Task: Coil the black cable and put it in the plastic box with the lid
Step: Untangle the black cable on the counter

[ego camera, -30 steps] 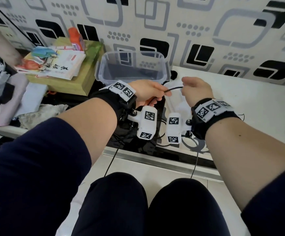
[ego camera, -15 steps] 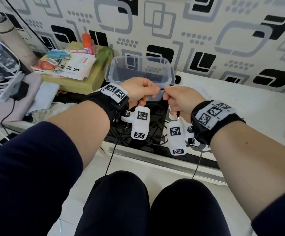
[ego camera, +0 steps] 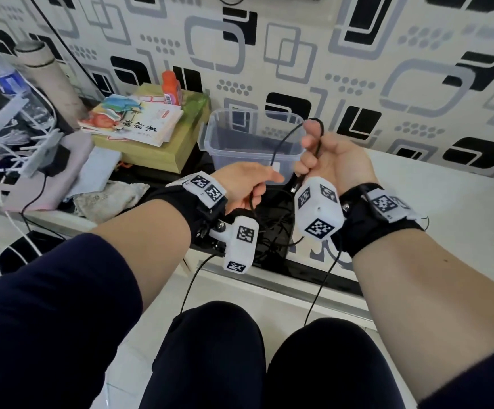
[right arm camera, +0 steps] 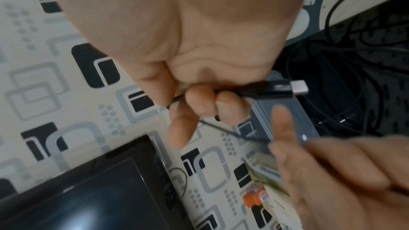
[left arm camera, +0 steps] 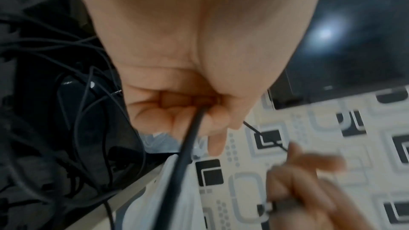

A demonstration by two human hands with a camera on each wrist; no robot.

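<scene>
The black cable [ego camera: 281, 144] is held up in the air in front of the clear plastic box [ego camera: 225, 143], strung between the two hands. The right hand [ego camera: 332, 162] is raised with its palm turned toward the person, its fingers [right arm camera: 200, 101] curled round the cable just behind the plug. In the right wrist view the USB plug [right arm camera: 285, 87] sticks out sideways from the fist, metal tip pointing away from the fingers; in the head view that plug hangs just below the right hand, pointing down toward the dark worktop [ego camera: 272, 231]. From the top of the right fist the cable bends over the raised fingertip and arcs left and down, across the open mouth of the box, to the left hand [ego camera: 245, 184]. The left hand sits lower and nearer the person, with its fingers curled round the cable; the left wrist view shows the cable [left arm camera: 188, 148] emerging from the closed fingers and running straight down past the camera. Below it the cable trails into a loose tangle of dark cords [ego camera: 269, 228] on the worktop. The box stands upright, open-topped, beyond both hands, against the patterned wall [ego camera: 299, 54].
</scene>
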